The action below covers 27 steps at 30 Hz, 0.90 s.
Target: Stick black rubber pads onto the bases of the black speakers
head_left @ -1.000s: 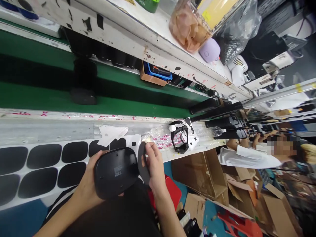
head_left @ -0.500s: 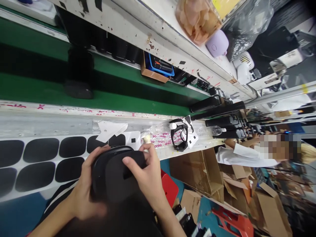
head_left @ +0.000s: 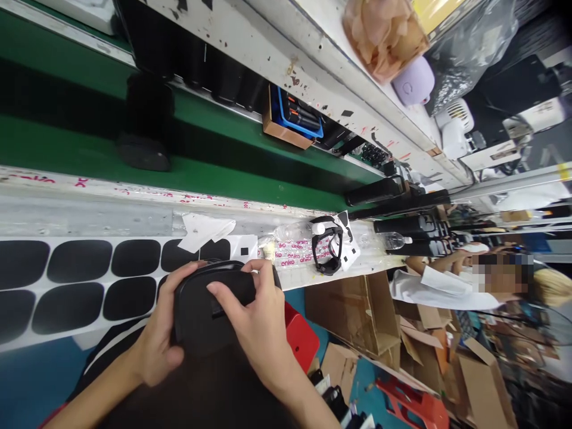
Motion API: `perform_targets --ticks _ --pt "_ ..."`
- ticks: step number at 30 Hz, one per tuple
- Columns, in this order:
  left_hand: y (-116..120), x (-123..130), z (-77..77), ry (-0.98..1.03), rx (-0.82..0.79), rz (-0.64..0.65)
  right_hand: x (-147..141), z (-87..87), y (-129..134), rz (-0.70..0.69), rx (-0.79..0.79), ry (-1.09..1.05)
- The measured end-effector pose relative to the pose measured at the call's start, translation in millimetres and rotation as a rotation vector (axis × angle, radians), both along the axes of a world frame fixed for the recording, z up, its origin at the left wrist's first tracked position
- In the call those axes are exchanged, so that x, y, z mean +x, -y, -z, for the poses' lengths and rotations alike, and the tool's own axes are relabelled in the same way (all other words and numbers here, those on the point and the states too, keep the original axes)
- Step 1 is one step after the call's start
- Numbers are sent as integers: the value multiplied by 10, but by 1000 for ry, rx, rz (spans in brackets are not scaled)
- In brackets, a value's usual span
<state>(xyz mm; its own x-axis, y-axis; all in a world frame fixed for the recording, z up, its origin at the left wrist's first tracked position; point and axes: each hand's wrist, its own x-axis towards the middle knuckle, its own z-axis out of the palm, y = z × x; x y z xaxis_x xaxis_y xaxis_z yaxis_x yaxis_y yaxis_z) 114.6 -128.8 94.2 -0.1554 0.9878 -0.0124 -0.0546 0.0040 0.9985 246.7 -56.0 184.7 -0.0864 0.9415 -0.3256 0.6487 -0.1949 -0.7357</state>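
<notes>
A black rounded object [head_left: 201,316] is held low in front of me, over my dark clothing. My left hand [head_left: 158,328] wraps round its left edge, thumb below and fingers along the top. With thumb and fingers, my right hand [head_left: 252,310] grips a thin black piece [head_left: 235,286] that lies against the object's face. A small dark slot shows beneath my right thumb. Just beyond, a white sheet [head_left: 107,280] carries rows of black rounded pads. Folded white paper [head_left: 205,231] rests at the sheet's far edge.
A clear bottle [head_left: 292,231] and black straps [head_left: 328,249] are on the ledge. Behind it runs a green belt [head_left: 214,155] with a dark upright device [head_left: 145,128]. At right are cardboard boxes [head_left: 339,304], a red stool [head_left: 300,336] and a person in white [head_left: 429,286].
My right hand has shifted slightly left, and the thin black piece now lies closer over the object's face. The object's face has turned more toward the camera.
</notes>
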Motion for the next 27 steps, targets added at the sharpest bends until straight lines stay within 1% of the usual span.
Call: perform_targets --ticks 4,7,11,18,22,27 --pt "-1 -10 47 -14 13 -10 -27 -15 -38 -5 -17 8" --pt "-5 -23 128 -1 51 -13 -33 -31 -50 -6 -27 22" --pt "-4 -26 218 37 70 -6 -33 -33 -33 -4 -2 46" --pt "-5 -29 256 67 34 -6 -34 -24 -28 -5 21 80" --pt "-12 -32 210 69 52 -11 -40 -29 -20 -2 19 78" --pt "-16 4 31 69 -59 -25 -51 -15 -5 -12 61 101"
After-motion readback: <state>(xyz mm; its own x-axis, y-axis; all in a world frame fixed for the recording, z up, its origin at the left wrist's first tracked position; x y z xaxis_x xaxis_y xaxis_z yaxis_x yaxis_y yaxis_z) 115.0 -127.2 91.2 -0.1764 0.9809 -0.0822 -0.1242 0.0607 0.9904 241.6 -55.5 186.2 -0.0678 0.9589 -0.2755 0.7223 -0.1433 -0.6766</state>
